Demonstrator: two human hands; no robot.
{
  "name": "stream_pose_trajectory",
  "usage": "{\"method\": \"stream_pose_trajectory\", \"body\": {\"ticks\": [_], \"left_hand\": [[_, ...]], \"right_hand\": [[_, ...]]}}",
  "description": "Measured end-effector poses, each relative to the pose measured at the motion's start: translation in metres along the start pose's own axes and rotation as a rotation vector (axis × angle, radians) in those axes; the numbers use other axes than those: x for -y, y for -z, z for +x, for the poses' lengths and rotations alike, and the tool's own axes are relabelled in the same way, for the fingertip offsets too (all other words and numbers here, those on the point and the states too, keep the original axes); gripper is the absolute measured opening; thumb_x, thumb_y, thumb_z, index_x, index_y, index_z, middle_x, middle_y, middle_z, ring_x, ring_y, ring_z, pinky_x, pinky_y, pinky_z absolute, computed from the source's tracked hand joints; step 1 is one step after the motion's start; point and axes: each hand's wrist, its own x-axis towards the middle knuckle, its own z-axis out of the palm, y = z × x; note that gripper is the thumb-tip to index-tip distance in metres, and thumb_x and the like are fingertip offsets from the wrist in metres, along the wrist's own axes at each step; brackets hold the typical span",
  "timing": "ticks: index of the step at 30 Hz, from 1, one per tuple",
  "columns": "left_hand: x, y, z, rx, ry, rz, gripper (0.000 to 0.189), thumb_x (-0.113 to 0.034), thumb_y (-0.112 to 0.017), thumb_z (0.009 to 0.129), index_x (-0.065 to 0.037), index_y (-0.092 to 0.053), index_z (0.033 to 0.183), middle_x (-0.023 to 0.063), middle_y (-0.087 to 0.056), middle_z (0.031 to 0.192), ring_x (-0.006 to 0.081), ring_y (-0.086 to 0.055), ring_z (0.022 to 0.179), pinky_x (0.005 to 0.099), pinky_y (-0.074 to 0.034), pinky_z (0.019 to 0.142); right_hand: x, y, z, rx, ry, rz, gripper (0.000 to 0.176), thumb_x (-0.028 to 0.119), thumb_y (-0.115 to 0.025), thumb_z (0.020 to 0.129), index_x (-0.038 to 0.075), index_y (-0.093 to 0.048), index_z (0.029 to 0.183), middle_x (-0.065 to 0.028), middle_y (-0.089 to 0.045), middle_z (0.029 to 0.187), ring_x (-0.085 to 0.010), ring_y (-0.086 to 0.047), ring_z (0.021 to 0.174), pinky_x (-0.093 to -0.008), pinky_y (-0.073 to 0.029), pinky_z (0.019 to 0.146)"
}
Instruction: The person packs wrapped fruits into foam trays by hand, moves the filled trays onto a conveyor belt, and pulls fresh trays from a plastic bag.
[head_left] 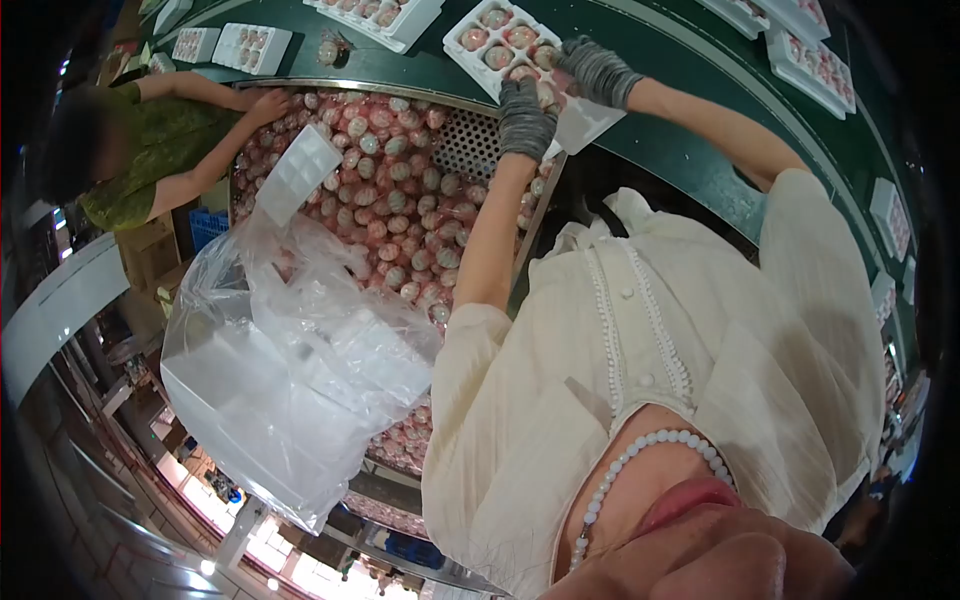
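A white compartment tray lies at the top middle on a green surface, its pockets filled with pink-and-white balls in clear wrap. My left hand, in a grey knit glove, reaches over the near end of the tray with its fingers bent down onto a wrapped ball. My right hand, gloved alike, is at the tray's right edge with curled fingers close to another ball. What its fingertips hold is hidden. White tray material shows below my hands.
A bin of wrapped balls with a perforated metal plate lies left of my arms. A clear plastic bag with white trays rests over it. Another person's hand reaches to the bin's left rim. Filled trays stand on the green surface.
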Motion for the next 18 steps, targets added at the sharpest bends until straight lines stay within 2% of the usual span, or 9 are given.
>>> {"method": "stream_pose_trajectory", "body": {"ticks": [5,7,8,11,13,14,15,17,18], "left_hand": [[0.014,-0.013,0.003,0.081,-0.043,0.054,0.060,-0.020,-0.061,0.062,0.006,-0.040,0.111,0.0280,-0.037,0.115,0.0413,-0.034,0.109,0.0430,-0.026,0.095],[0.017,-0.005,0.005,0.080,-0.165,0.080,0.053,-0.021,-0.063,0.062,0.003,-0.045,0.106,0.0256,-0.041,0.105,0.0396,-0.042,0.097,0.0423,-0.035,0.087],[0.019,-0.001,0.006,0.081,-0.164,0.082,0.053,-0.021,-0.063,0.062,0.003,-0.045,0.106,0.0256,-0.041,0.105,0.0396,-0.042,0.097,0.0423,-0.035,0.087],[0.014,0.012,0.012,0.311,0.011,-0.071,0.058,-0.024,-0.068,0.058,0.003,-0.044,0.103,0.0258,-0.042,0.104,0.0398,-0.044,0.095,0.0423,-0.039,0.083],[0.023,-0.001,0.013,0.215,-0.104,0.023,0.058,-0.024,-0.069,0.057,0.003,-0.045,0.102,0.0253,-0.044,0.102,0.0394,-0.044,0.094,0.0419,-0.040,0.081],[0.028,-0.010,0.014,0.120,-0.220,0.111,0.058,-0.025,-0.070,0.056,0.002,-0.046,0.102,0.0249,-0.045,0.100,0.0389,-0.045,0.094,0.0416,-0.042,0.079],[0.019,-0.006,0.015,0.123,-0.215,0.110,0.058,-0.025,-0.070,0.056,0.002,-0.046,0.102,0.0249,-0.045,0.100,0.0389,-0.045,0.094,0.0416,-0.042,0.079],[-0.006,0.008,0.021,0.300,0.069,0.119,0.054,-0.025,-0.070,0.056,-0.001,-0.049,0.100,0.0228,-0.047,0.096,0.0371,-0.045,0.093,0.0403,-0.043,0.077],[0.004,-0.004,0.015,0.301,0.078,0.119,0.054,-0.025,-0.070,0.056,-0.001,-0.049,0.100,0.0228,-0.047,0.096,0.0371,-0.045,0.093,0.0403,-0.043,0.077]], "right_hand": [[-0.015,0.010,-0.007,0.029,-0.020,0.243,0.045,0.016,-0.066,0.060,0.007,-0.052,0.102,-0.0175,-0.050,0.087,-0.0322,-0.051,0.083,-0.0380,-0.042,0.073],[-0.002,0.009,-0.007,0.076,-0.085,0.183,0.049,0.020,-0.067,0.060,0.007,-0.051,0.104,-0.0174,-0.050,0.088,-0.0327,-0.051,0.084,-0.0380,-0.042,0.075],[0.005,0.001,-0.010,-0.051,-0.080,0.116,0.048,0.021,-0.067,0.061,0.007,-0.051,0.104,-0.0170,-0.050,0.089,-0.0325,-0.051,0.085,-0.0378,-0.042,0.075],[0.007,0.006,-0.012,-0.162,-0.121,0.059,0.042,0.023,-0.065,0.064,0.007,-0.053,0.101,-0.0164,-0.051,0.090,-0.0320,-0.052,0.085,-0.0376,-0.042,0.077],[0.000,0.027,-0.004,0.123,-0.143,0.216,0.040,0.024,-0.063,0.066,0.007,-0.053,0.101,-0.0164,-0.052,0.090,-0.0316,-0.053,0.084,-0.0369,-0.043,0.076],[0.002,0.034,0.007,0.307,-0.375,0.562,0.036,0.022,-0.063,0.066,0.007,-0.054,0.097,-0.0159,-0.053,0.087,-0.0312,-0.054,0.081,-0.0363,-0.044,0.072],[0.003,0.033,0.008,0.312,-0.374,0.564,0.036,0.022,-0.063,0.066,0.007,-0.054,0.097,-0.0159,-0.053,0.087,-0.0312,-0.054,0.081,-0.0363,-0.044,0.072],[0.003,0.030,0.007,0.165,0.045,0.046,0.030,0.021,-0.062,0.065,0.006,-0.055,0.089,-0.0157,-0.054,0.086,-0.0307,-0.055,0.080,-0.0360,-0.045,0.068],[0.008,0.020,0.005,0.025,0.042,0.054,0.025,0.020,-0.061,0.065,0.004,-0.055,0.083,-0.0161,-0.054,0.084,-0.0306,-0.055,0.082,-0.0368,-0.045,0.067]]}}
